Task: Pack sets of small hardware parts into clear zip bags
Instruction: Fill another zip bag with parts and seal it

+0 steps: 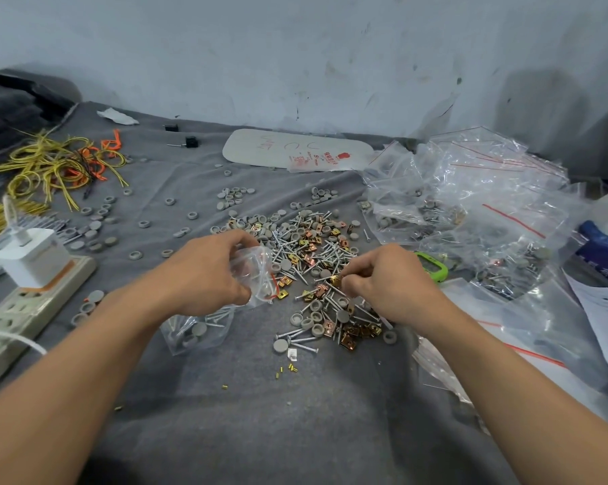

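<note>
A heap of silver screws, grey round caps and gold clip nuts (306,250) lies on the grey cloth (295,414) in the middle. My left hand (204,271) grips the crumpled mouth of a clear zip bag (257,274) with a red seal line. Its lower end (197,330) rests on the cloth and holds screws and grey caps. To the right, my right hand (386,278) pinches a gold clip nut (334,280) at the heap's near edge.
Filled clear bags (470,211) are piled at the right, flat empty bags (505,348) nearer. A green object (433,266) lies behind my right hand. At left are a power strip with white charger (33,260) and yellow and orange wires (57,162). Loose grey caps are scattered about.
</note>
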